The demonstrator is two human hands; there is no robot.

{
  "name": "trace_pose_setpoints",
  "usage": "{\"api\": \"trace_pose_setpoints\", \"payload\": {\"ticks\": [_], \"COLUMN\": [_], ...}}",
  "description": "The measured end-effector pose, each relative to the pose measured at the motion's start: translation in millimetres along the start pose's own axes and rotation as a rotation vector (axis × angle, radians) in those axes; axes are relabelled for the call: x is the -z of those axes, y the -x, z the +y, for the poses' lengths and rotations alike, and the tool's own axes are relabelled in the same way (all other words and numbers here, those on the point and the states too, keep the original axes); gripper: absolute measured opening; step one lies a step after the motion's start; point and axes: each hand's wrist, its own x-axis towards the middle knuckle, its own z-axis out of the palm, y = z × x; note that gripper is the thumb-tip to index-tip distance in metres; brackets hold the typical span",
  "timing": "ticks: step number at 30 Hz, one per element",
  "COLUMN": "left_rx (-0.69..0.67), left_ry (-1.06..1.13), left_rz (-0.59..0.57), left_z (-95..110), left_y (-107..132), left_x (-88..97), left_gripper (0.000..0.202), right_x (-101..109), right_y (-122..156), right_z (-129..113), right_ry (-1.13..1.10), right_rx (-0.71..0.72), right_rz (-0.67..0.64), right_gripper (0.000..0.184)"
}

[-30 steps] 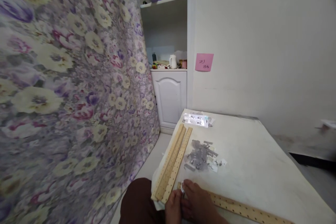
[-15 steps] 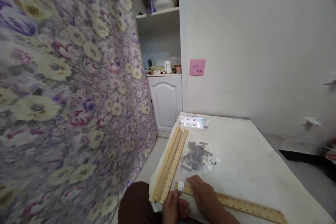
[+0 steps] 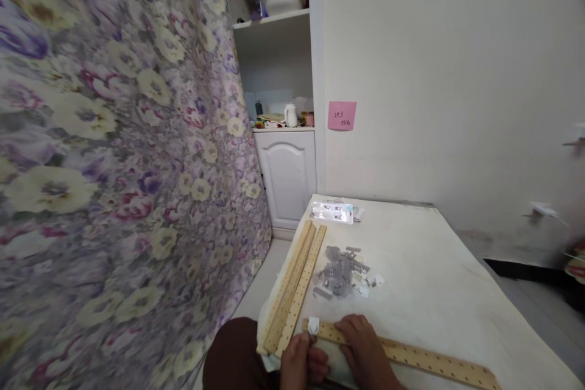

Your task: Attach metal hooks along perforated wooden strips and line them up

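In the head view, my right hand (image 3: pixel 365 344) grips a long wooden strip with rows of holes (image 3: pixel 439 361), which lies across the near part of the table. My left hand (image 3: pixel 298 358) is closed in a pinch near that strip's left end. At its fingertips is a small white card with a thin curved metal piece (image 3: pixel 313 325), set over the strip. The exact grip on it is too small to make out. Beyond my hands lies a heap of small clear bags, metal pieces and white cards (image 3: pixel 342 273).
More perforated wooden strips (image 3: pixel 295 286) lie side by side along the table's left edge. A clear package (image 3: pixel 332 212) sits at the far end of the white-covered table (image 3: pixel 425 280). A floral curtain (image 3: pixel 137 164) hangs at left; my knee (image 3: pixel 233 353) is below the table's corner.
My right hand has slid a little to the right along the wooden strip, and its fingers are now more curled over it. My left hand and the white card have barely moved.
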Motion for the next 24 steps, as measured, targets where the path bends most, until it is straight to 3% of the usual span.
{"api": "trace_pose_setpoints", "payload": {"ticks": [13, 24], "left_rx": [0.067, 0.125], "left_ry": [0.161, 0.128], "left_rz": [-0.009, -0.007], "left_z": [2.8, 4.8], "left_y": [4.4, 0.7], "left_x": [-2.8, -7.6], "left_gripper": [0.038, 0.025], "right_x": [1.0, 8.6], "right_y": [-3.9, -5.2], "right_z": [7.2, 8.8], "right_ry": [-0.044, -0.065], "right_rx": [0.024, 0.038], "right_rz": [-0.061, -0.063], "right_gripper": [0.038, 0.041]}}
